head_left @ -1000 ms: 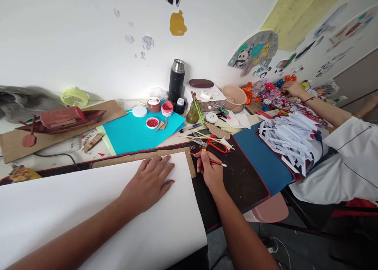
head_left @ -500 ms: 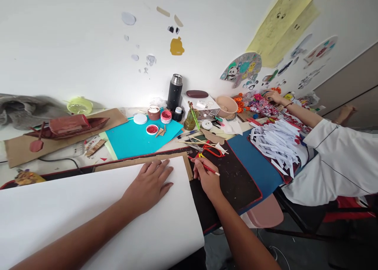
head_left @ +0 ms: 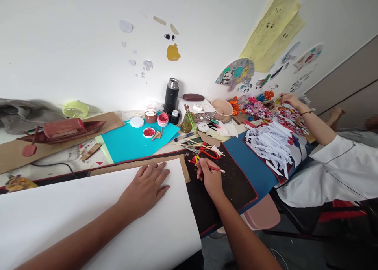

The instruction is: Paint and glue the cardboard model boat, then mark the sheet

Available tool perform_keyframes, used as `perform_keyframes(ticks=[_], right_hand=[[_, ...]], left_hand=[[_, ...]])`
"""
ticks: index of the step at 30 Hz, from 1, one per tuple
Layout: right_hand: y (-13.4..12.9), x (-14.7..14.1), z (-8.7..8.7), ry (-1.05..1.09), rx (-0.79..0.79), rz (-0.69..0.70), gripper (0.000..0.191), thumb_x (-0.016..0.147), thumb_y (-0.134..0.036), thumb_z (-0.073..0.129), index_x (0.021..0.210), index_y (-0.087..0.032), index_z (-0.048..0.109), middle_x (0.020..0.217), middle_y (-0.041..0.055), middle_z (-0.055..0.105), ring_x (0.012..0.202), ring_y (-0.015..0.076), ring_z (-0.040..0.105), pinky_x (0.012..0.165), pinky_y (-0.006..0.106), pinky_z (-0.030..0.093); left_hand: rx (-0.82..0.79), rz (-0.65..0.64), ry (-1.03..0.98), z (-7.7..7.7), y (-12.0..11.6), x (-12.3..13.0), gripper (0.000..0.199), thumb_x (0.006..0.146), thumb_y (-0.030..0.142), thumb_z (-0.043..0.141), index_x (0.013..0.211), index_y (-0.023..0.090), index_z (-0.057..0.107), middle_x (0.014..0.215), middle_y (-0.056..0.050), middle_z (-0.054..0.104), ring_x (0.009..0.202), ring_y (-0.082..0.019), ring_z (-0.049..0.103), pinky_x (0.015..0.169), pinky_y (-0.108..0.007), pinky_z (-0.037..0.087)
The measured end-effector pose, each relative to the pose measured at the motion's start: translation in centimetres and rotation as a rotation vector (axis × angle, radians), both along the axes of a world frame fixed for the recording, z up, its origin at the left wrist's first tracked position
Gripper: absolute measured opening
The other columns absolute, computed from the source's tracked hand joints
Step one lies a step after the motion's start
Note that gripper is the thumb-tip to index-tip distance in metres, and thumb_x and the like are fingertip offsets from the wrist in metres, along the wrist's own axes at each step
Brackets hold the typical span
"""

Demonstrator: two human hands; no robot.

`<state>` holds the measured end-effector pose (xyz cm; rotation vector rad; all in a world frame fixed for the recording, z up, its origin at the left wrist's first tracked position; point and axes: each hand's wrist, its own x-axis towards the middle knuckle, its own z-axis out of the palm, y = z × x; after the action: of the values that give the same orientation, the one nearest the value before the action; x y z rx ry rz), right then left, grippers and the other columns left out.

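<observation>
My left hand [head_left: 144, 191] lies flat on a large white sheet of paper [head_left: 97, 215], fingers spread near its far right corner. Under the sheet, a strip of brown cardboard [head_left: 183, 168] shows along the far and right edges. In my right hand [head_left: 209, 177] is a red pencil [head_left: 215, 168], pinched between thumb and fingers. Its tip points left, just off the cardboard's right edge, above the black mat [head_left: 233, 187]. Beyond that hand lie orange-handled scissors [head_left: 210, 152], with a small yellow and red item beside them.
A red model boat [head_left: 65, 130] rests on cardboard at left. Open paint jars [head_left: 162, 119] stand on blue paper [head_left: 118, 142], near a black thermos [head_left: 171, 96]. White paper strips [head_left: 268, 146] are piled at right, beside a co-worker in a white sleeve [head_left: 333, 155] reaching towards colourful flowers.
My right hand and the pencil have moved slightly right, away from the cardboard edge. My left hand stays on the sheet. The co-worker's hand has shifted, and the camera view has tilted slightly.
</observation>
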<state>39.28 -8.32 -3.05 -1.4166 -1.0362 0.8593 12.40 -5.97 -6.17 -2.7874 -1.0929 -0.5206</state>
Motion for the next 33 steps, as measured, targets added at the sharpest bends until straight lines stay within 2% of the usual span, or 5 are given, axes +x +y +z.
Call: perform_keyframes(ticks=[7, 15, 23, 27, 33], right_hand=[[-0.1, 1.9, 0.9, -0.101, 0.013, -0.015, 0.043, 0.090, -0.064, 0.083, 0.097, -0.021, 0.085, 0.063, -0.0013, 0.067, 0.054, 0.0158, 0.058, 0.050, 0.027, 0.044], [0.7, 3.5, 1.2, -0.133, 0.032, -0.053, 0.049, 0.097, -0.068, 0.074, 0.094, -0.020, 0.082, 0.071, 0.0006, 0.069, 0.056, 0.0148, 0.061, 0.052, 0.027, 0.049], [0.0, 1.0, -0.3, -0.132, 0.001, 0.146, 0.042, 0.101, -0.060, 0.073, 0.103, -0.021, 0.087, 0.072, 0.0024, 0.076, 0.046, 0.0146, 0.064, 0.046, 0.027, 0.047], [-0.2, -0.2, -0.3, -0.197, 0.055, 0.223, 0.037, 0.107, -0.055, 0.068, 0.107, -0.024, 0.088, 0.077, 0.0043, 0.080, 0.059, 0.0193, 0.072, 0.058, 0.031, 0.058], [1.0, -1.7, -0.3, -0.497, 0.253, 0.337, 0.024, 0.109, -0.041, 0.070, 0.122, -0.028, 0.085, 0.112, 0.0097, 0.088, 0.097, 0.0298, 0.083, 0.092, 0.043, 0.066]], left_hand=[[-0.039, 0.007, -0.029, -0.3, 0.0, -0.1, 0.045, 0.116, 0.044, 0.046, 0.145, 0.025, 0.074, 0.159, -0.013, 0.070, 0.135, -0.037, 0.068, 0.117, -0.055, 0.046], [-0.022, -0.004, -0.031, -0.4, 0.1, -0.2, 0.046, 0.116, 0.046, 0.047, 0.145, 0.024, 0.074, 0.158, -0.014, 0.070, 0.135, -0.038, 0.068, 0.116, -0.056, 0.046], [-0.027, 0.022, -0.007, 0.1, -0.2, 0.2, 0.041, 0.115, 0.043, 0.052, 0.143, 0.024, 0.075, 0.158, -0.012, 0.071, 0.137, -0.037, 0.066, 0.118, -0.053, 0.044], [-0.071, 0.028, 0.012, 0.9, -0.4, 0.4, 0.040, 0.114, 0.044, 0.056, 0.144, 0.023, 0.073, 0.158, -0.012, 0.071, 0.136, -0.035, 0.066, 0.118, -0.051, 0.044], [-0.113, 0.044, 0.057, 1.5, -0.4, 0.6, 0.046, 0.114, 0.053, 0.057, 0.148, 0.026, 0.069, 0.162, -0.009, 0.068, 0.137, -0.031, 0.064, 0.118, -0.046, 0.042]])
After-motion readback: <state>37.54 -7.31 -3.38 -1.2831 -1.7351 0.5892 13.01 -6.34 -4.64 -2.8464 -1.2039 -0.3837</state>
